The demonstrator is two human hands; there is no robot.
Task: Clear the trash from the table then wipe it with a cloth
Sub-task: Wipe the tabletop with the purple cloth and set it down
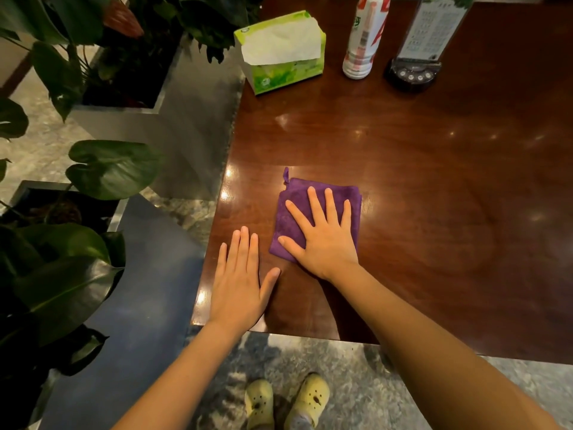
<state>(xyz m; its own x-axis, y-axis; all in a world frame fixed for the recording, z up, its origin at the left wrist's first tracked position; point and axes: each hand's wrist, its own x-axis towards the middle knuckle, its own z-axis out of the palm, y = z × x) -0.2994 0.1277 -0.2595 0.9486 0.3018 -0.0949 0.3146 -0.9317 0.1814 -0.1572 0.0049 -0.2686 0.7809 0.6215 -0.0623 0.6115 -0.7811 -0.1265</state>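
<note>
The right hand [322, 240] lies flat and open on the purple cloth [290, 212], with its fingers spread wide. It is pressing the cloth down, not pinching it. The left hand [240, 280] is also flat and open, resting on the bare table [434, 181] just beside the cloth, near the table's corner.

The cloth looks soft, light and floppy, folded into a square. It would probably bunch up if pushed from one edge, so a flat palm on top is a good way to slide it. A little loop [286, 175] sticks out at the corner far from the hands, good for picking it up.

Well past the hands stand a tissue box [282, 54], a bottle [362, 38] and a sign stand [415, 57]. No loose trash shows near the hands, so the wiping part seems to be under way.
</note>
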